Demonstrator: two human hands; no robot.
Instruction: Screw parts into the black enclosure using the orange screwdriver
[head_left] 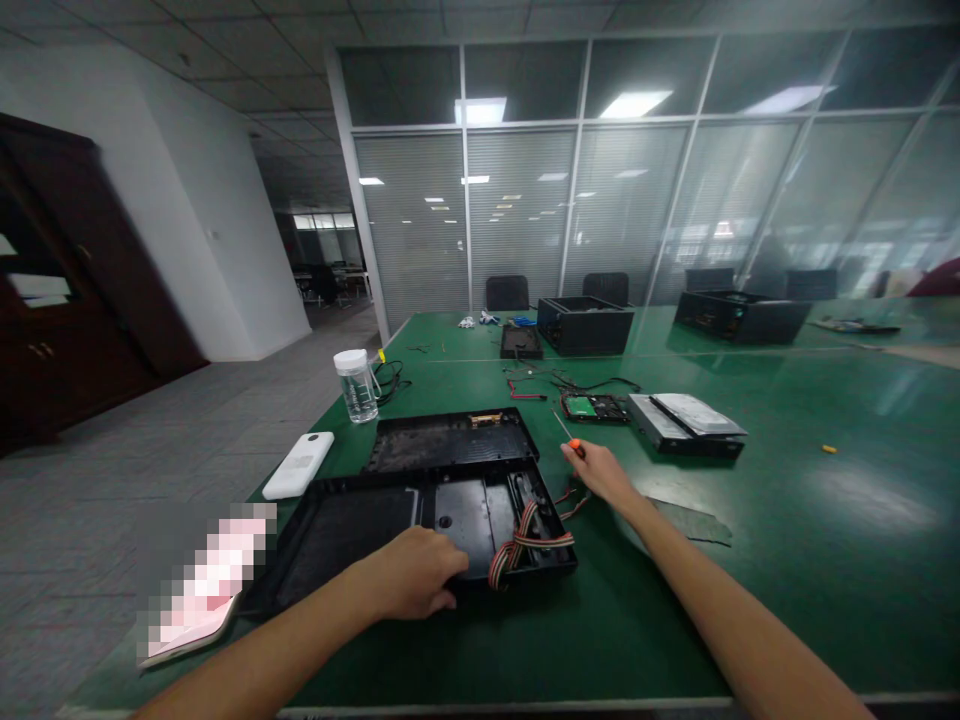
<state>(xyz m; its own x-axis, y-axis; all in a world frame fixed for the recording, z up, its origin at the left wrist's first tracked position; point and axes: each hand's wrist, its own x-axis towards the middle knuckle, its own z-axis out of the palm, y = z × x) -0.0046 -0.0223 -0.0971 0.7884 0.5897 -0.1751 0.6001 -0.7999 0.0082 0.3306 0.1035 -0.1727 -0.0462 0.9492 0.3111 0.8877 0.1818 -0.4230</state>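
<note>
My left hand [421,572] is closed over the near edge of a shallow black computer case [465,505], which lies open on the green table. Striped wires [517,545] spill from the case's right end. A black panel [442,445] with a brass-coloured fitting lies against its far side. To the right of the case, my right hand [598,472] grips a screwdriver [576,446] by its orange and black handle, the thin shaft pointing away and up to the left. Just beyond that hand are a green circuit board [581,405] in a frame and a silver and black drive [686,425].
On the left stand a clear bottle [358,388] with a white lid, a white power bank [298,466] and a pixelated pink item [214,585]. Loose cables [600,384] lie farther back. Black computer towers [585,328] stand behind. A flat grey plate [691,522] lies beside my right forearm.
</note>
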